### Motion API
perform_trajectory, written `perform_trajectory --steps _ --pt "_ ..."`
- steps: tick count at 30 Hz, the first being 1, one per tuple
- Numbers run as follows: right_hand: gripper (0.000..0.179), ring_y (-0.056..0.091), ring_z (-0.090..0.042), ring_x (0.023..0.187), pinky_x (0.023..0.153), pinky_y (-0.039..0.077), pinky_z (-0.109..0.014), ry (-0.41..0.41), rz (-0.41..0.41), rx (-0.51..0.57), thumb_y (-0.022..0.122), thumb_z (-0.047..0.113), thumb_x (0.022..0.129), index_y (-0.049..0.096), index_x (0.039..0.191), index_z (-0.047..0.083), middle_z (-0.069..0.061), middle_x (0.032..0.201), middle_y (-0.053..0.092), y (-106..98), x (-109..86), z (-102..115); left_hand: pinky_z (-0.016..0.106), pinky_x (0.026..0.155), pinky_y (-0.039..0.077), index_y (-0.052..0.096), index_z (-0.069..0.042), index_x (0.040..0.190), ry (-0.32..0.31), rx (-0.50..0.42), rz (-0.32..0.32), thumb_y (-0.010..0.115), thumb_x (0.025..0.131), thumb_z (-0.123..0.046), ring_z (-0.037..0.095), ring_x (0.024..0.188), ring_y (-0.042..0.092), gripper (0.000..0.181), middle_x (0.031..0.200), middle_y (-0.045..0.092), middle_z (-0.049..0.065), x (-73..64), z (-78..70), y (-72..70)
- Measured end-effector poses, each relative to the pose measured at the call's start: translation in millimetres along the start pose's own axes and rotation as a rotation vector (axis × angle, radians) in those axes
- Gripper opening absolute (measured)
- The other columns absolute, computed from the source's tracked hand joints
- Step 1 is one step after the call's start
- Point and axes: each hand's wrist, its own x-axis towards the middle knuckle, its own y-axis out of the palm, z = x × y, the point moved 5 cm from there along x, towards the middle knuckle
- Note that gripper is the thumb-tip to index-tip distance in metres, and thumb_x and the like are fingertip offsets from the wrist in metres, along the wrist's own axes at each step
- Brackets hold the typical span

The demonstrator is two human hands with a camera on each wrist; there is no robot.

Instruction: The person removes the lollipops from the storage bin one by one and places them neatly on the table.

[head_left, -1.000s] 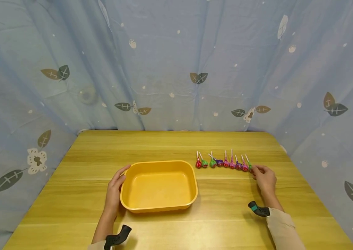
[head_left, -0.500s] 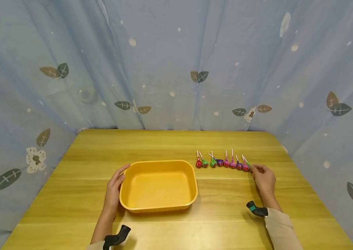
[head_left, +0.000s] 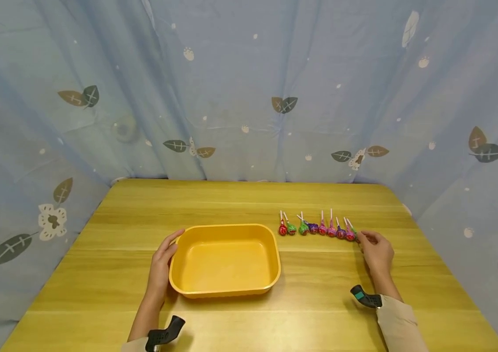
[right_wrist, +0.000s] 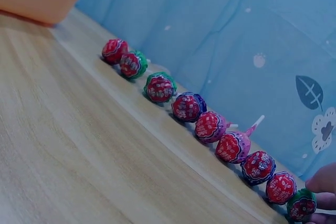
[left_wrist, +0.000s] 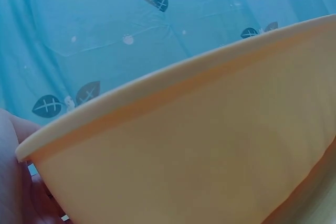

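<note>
In the head view a yellow plastic basin [head_left: 224, 293] stands on the table. My left hand [head_left: 159, 269] rests against its left side, fingers along the outer wall below the rim, as the left wrist view also shows around the basin wall [left_wrist: 173, 145]. Several wrapped lollipops lie in a row to the basin's right, sticks pointing back, from a red lollipop [head_left: 282, 230] to a pink lollipop [head_left: 350, 236]. At the row's right end my right hand [head_left: 377, 252] pinches a green lollipop [right_wrist: 302, 204] between thumb and fingers, close beside the red-and-pink lollipop [right_wrist: 281, 188].
The wooden table [head_left: 319, 313] ends at the back against a blue patterned curtain [head_left: 249, 98], which also hangs at both sides. A black camera mount [head_left: 365, 297] sits on the right wrist, another black mount [head_left: 165, 334] on the left.
My right hand has shifted the green lollipop slightly left, nearer its pink neighbour. The left hand and basin have stayed put; the head view has moved a little.
</note>
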Motion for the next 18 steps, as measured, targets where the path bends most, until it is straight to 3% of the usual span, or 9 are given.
perform_trajectory --steps 8,11,15,18 --pt "0.042 0.059 -0.004 0.064 0.052 0.046 -0.016 0.008 0.028 0.042 0.061 0.031 0.095 0.063 0.12 -0.002 -0.021 0.109 0.062 1.0 8.9 10.0 0.023 0.091 0.047 0.045 -0.009 0.144 0.01 -0.001 -0.024 0.035 0.107 -0.027 0.029 0.12 0.048 0.043 0.143 0.044 0.012 5.0 -5.5 1.3" --pt "0.041 0.062 -0.012 0.068 0.053 0.047 -0.017 0.028 0.038 0.04 0.061 0.029 0.095 0.062 0.12 -0.003 -0.023 0.111 0.061 1.6 6.9 7.7 0.022 0.092 0.046 0.045 -0.009 0.144 -0.006 0.019 -0.031 0.035 0.107 -0.028 0.028 0.122 0.047 0.043 0.144 0.043 0.01 3.4 -3.7 0.9" --pt "0.045 0.061 -0.028 0.091 0.059 0.048 -0.023 0.027 0.023 0.026 0.057 0.031 0.096 0.059 0.126 -0.003 -0.021 0.121 0.058 -3.3 -2.1 10.7 0.023 0.092 0.046 0.043 -0.01 0.145 -0.025 0.038 -0.021 0.035 0.107 -0.029 0.029 0.122 0.048 0.044 0.144 0.042 0.011 0.7 -0.5 -0.1" --pt "0.045 0.052 -0.035 0.108 0.078 0.047 -0.037 -0.068 -0.033 0.043 0.058 0.031 0.096 0.059 0.128 -0.001 -0.02 0.127 0.054 -13.2 -11.3 34.5 0.032 0.101 0.041 0.038 -0.012 0.149 -0.025 0.102 -0.019 0.034 0.106 -0.031 0.029 0.129 0.043 0.046 0.147 0.04 0.013 -1.8 -9.0 -2.5"
